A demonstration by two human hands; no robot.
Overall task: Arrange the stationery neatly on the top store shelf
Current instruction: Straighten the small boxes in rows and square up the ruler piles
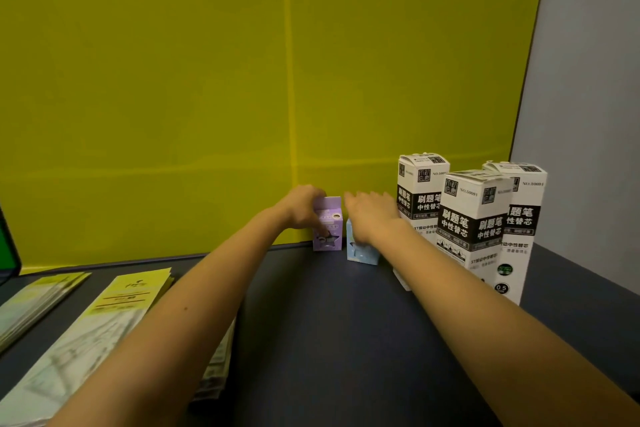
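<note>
From the head view, three tall white refill boxes already stand upright at the right of the dark shelf. The left hand grips a small purple box by the yellow back panel; the right hand rests open-fingered on a pale blue box just beside it. Flat packets at the left look unsorted yet.

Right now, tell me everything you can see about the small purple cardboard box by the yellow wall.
The small purple cardboard box stands upright on the dark shelf against the yellow back wall. It has white print, a round hole near the top and a star-shaped window low down. The left hand grips its left side; a small light-blue box sits just right.
</note>
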